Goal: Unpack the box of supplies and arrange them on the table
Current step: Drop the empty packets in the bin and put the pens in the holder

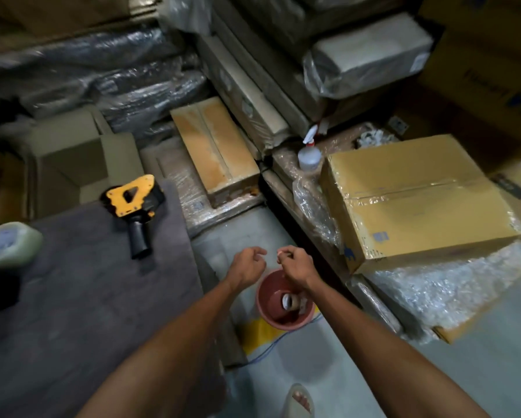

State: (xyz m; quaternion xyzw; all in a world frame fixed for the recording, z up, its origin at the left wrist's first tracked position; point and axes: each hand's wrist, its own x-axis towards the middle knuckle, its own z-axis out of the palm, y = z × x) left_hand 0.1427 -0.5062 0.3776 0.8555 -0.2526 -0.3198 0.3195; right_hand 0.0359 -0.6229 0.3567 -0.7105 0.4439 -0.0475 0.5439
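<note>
Both hands are extended forward above the floor, close together but apart. The left hand has its fingers loosely curled and holds nothing. The right hand is curled, with a small pale scrap pinched at its fingertips; what the scrap is cannot be determined. Directly beneath the right wrist stands a reddish bucket containing a tape roll. To the left, the grey-covered table carries a yellow tape dispenser and a clear tape roll, well apart. To the right, a taped cardboard box rests closed on bubble wrap, with a spray bottle just behind it.
</note>
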